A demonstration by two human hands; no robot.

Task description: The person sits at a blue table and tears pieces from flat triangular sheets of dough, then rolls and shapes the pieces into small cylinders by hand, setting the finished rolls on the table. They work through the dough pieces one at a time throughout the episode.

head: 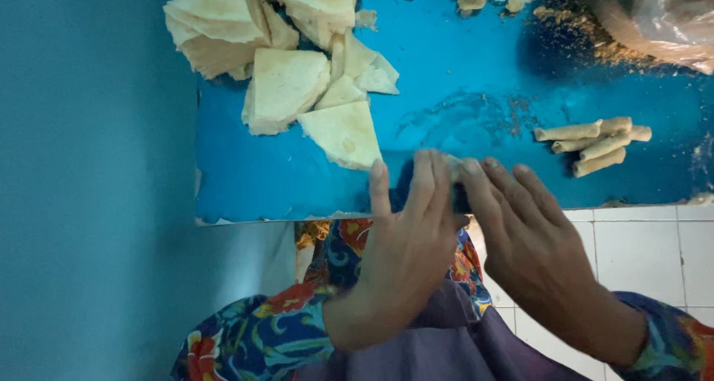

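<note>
Head view, left to right. Pile of triangular wrapper sheets (260,39) top left on the blue tabletop (461,98), with one single triangle (343,134) lying just clear of the pile, nearest you. Your left hand (405,232) sits at the tabletop's near edge, fingers (422,180) stretched flat and pressed down on a small pale wrapper piece (452,162). Your right hand (532,236) is right beside it, its fingers (491,195) also flat, tips meeting the left ones on that same piece. Most of the piece is hidden under the fingertips; can't tell if it's rolled. Further right, four finished rolls (595,144) lie bunched together, well apart from your hands. Top right: crumbs (587,35) and a clear plastic bag (662,17).
</note>
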